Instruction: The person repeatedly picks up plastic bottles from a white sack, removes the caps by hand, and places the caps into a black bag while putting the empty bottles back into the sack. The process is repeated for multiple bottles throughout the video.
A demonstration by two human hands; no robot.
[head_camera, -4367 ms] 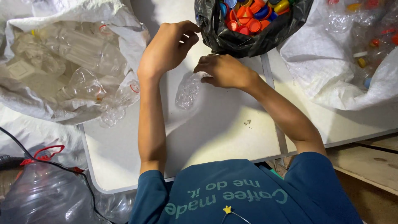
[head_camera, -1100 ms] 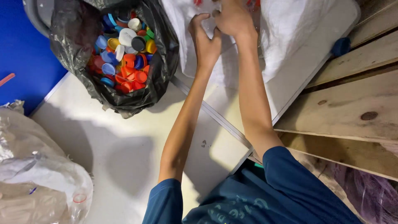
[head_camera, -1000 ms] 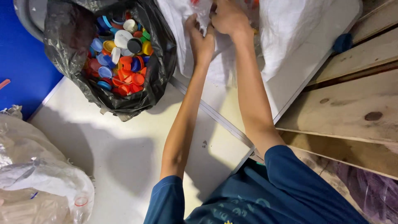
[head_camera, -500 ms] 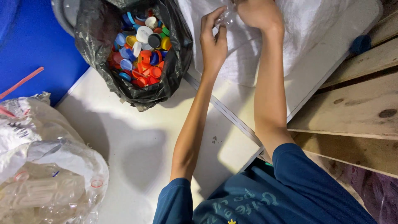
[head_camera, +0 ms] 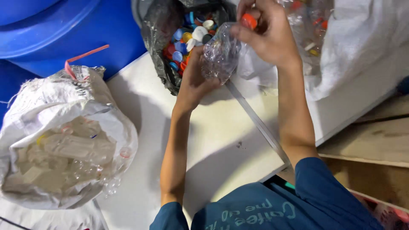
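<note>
The left hand [head_camera: 197,81] wraps its grip around the lower body of a crumpled clear plastic bottle [head_camera: 219,53], palm beneath and fingers curled tight against the creased wall. The right hand [head_camera: 268,32] comes over the top of that bottle, its fingertips pinched together on the small orange screw cap [head_camera: 249,20] that sits on the bottle's neck. The bottle is held up in the air between the two hands, above the far edge of the white table [head_camera: 140,123] and just in front of the black plastic bag [head_camera: 159,32].

That black bag stands open on the table, filled with loose bottle caps [head_camera: 191,36] in blue, white, orange, yellow and red. To the right of the hands a white woven sack [head_camera: 362,38] lies with its mouth open, and clear bottles with coloured caps show inside it. At the left, on the near part of the table, a second white sack [head_camera: 64,136] holds a heap of squashed clear bottles. A large blue plastic drum [head_camera: 64,30] stands behind it. Bare wooden planks [head_camera: 370,145] run along the right side, beside the table's edge.
</note>
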